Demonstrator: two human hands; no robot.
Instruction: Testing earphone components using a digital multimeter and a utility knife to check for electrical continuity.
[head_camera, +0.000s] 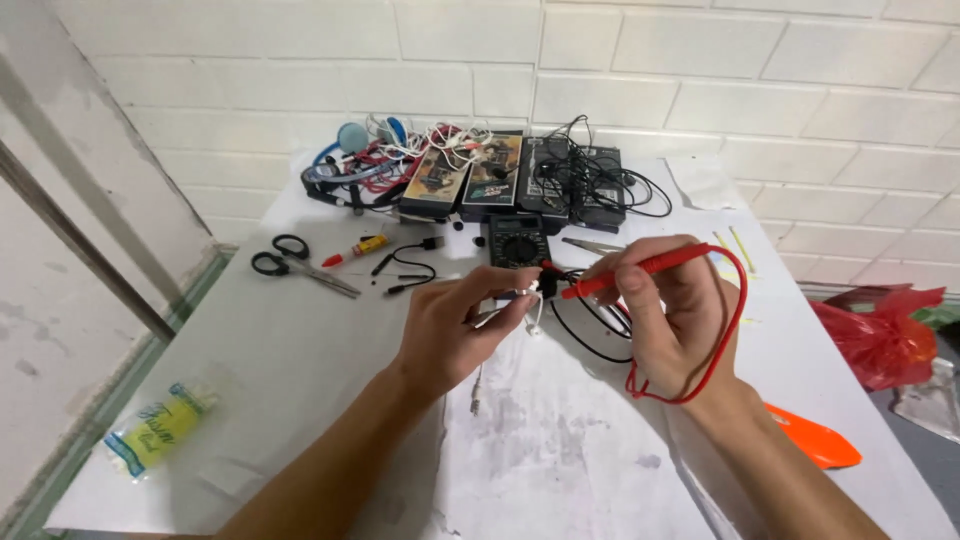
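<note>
my left hand is closed in a pinch on a small white earbud piece, which hangs just under my fingertips with its thin wire trailing down toward me on the white table. my right hand is closed around a red probe, held like a pen. the probe lies long ways from right to left, with its tip pointing at the earbud piece. the tip is just beside the white piece, maybe touching it, but i cannot tell for sure. so the earbud piece sits to the left of my right hand, and my left hand is the nearer one, since it holds it. a red lead loops from the probe around my right wrist. a black lead curls on the table between my hands. behind them sits a black meter with a dial. farther left lie scissors and a small glue tube.
</note>
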